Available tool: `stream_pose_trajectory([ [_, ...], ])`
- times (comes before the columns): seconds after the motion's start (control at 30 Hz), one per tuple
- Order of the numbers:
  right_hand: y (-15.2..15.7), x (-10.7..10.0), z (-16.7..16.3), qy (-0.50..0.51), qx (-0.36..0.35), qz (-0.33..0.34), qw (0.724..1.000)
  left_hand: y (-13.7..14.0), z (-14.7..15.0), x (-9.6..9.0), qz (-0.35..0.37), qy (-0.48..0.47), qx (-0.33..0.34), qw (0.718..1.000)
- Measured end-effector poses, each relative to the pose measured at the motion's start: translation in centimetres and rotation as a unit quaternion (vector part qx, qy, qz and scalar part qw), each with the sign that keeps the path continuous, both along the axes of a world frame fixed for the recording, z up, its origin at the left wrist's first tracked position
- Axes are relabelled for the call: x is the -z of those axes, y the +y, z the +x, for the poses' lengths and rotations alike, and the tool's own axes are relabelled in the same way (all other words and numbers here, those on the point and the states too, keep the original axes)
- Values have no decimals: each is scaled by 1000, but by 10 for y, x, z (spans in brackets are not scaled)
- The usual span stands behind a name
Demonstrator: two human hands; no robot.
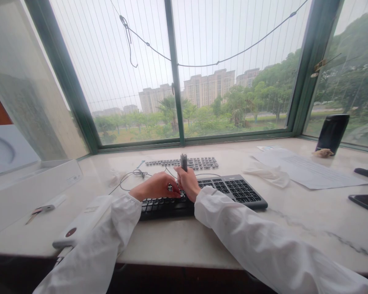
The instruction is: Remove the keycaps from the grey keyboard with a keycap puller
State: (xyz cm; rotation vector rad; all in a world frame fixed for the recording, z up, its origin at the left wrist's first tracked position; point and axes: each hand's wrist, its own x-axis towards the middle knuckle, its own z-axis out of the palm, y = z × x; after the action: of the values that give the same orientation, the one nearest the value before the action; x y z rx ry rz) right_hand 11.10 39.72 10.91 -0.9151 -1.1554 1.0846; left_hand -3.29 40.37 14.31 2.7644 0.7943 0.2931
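Apparently unfinished: keycaps (205, 163) lay beyond the keyboard (237, 190); over it, right hand (188, 181) gripped dark object (184, 162), left hand (157, 185) hold unclear.

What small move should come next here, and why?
Probably lift the right hand, with the upright tool it grips, slightly to check beneath: it and the left hand crowd the same part of the keyboard, partly hiding that spot.

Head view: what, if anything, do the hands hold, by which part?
Right hand: an upright dark tool, gripped below its top end, which sticks out above. Left hand: at the keyboard; can't tell whether it holds anything.
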Motion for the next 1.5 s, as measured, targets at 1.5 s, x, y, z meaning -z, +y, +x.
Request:
stream_pose_trajectory([
  [1.5, -14, -3, -4, 42, -149, 13, 988, 12, -4, 16, -24, -52, 9, 998],
])
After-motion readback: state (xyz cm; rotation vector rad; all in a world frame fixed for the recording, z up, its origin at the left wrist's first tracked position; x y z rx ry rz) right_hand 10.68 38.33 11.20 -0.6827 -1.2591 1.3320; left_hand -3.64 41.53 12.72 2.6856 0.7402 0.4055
